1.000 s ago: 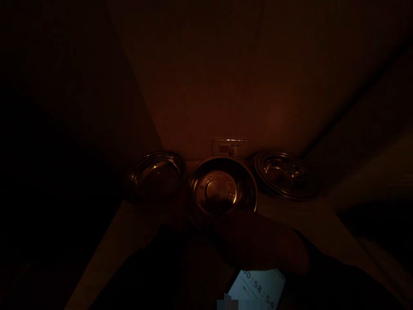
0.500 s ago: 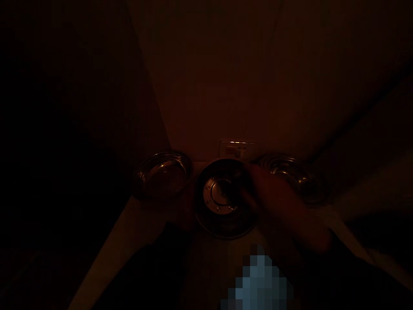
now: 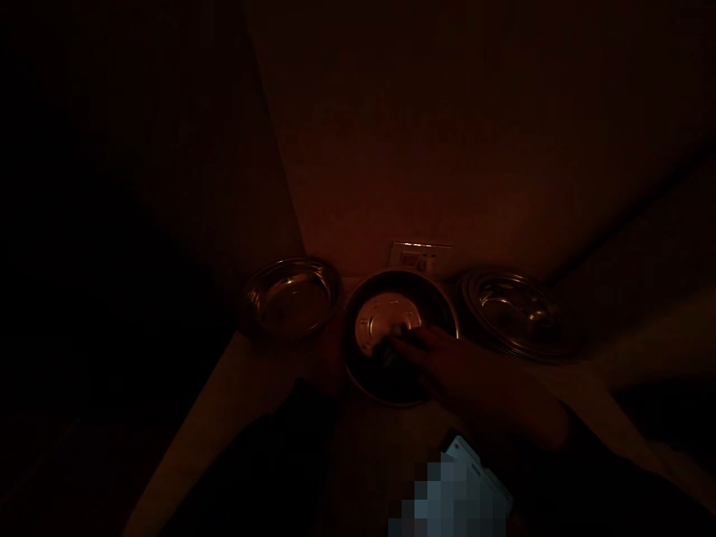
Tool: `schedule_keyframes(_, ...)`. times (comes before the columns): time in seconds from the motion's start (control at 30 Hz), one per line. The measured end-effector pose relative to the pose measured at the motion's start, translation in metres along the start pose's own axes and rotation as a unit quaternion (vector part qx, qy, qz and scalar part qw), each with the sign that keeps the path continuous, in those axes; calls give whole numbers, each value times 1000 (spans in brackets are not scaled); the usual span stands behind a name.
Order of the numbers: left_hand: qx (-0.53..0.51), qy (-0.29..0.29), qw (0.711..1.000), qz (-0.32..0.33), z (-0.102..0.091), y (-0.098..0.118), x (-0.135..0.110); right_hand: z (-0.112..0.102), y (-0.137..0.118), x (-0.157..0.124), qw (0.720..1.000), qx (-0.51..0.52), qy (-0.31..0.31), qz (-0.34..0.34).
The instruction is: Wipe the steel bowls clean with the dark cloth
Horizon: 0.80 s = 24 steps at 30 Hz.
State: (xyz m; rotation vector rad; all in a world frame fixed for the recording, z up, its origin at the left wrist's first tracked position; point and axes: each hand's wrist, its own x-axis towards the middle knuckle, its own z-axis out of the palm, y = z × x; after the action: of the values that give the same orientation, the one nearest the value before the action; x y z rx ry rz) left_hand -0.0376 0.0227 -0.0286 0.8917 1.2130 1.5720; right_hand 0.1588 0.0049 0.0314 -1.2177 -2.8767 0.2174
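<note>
The scene is very dark. A round metal bowl [image 3: 391,403] with a shiny disc-like bottom stands in the middle, its rim facing up at me. My right hand [image 3: 441,358] reaches over its right side, fingers bent together low inside it. A small dark thing [image 3: 398,330] shows at the fingertips, too dim to name. Close to the bowl's left rim is my left hand [image 3: 330,358], barely visible; its fingers are lost in shadow, though it seems to touch the rim.
Another shiny metal bowl [image 3: 288,302] stands to the left, and stacked-looking metal dishes [image 3: 520,317] to the right. A wall socket plate [image 3: 421,257] sits behind. Below lies the pale table [image 3: 206,418]. A light, card-like object [image 3: 475,477], mostly pixelated, appears at the bottom.
My right hand has moved from the middle bowl's right upper rim down and left into the bowl. The view has shifted slightly, and more of the card-like object's edge shows.
</note>
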Motion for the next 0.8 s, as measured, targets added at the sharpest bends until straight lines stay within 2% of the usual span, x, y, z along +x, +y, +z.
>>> schedule_keyframes(0.1,-22,-19,999,-29,4,5,-3,-1,-3,6,998,62,-2,9)
schedule_keyframes(0.17,-20,-12,998,-51,7,12,-6,1,-11,12,995,99,8,5)
schedule_keyframes(0.27,21,2,998,-65,9,18,-8,8,-24,20,989,140,51,-12)
schedule_keyframes(0.33,45,-2,997,-60,9,16,-8,12,-29,24,984,156,81,0)
schedule_keyframes(0.43,66,-17,997,-23,8,10,-10,14,-28,27,984,123,115,57)
schedule_keyframes(0.57,57,-105,992,36,11,7,-14,6,-9,27,971,19,174,163)
schedule_keyframes(0.63,52,-124,990,42,13,9,-14,2,1,26,961,-14,188,201)
schedule_keyframes(0.73,48,-115,992,20,16,8,-13,3,3,28,959,1,198,204)
schedule_keyframes(0.8,39,-100,994,-6,17,4,-13,7,-5,30,958,67,211,183)
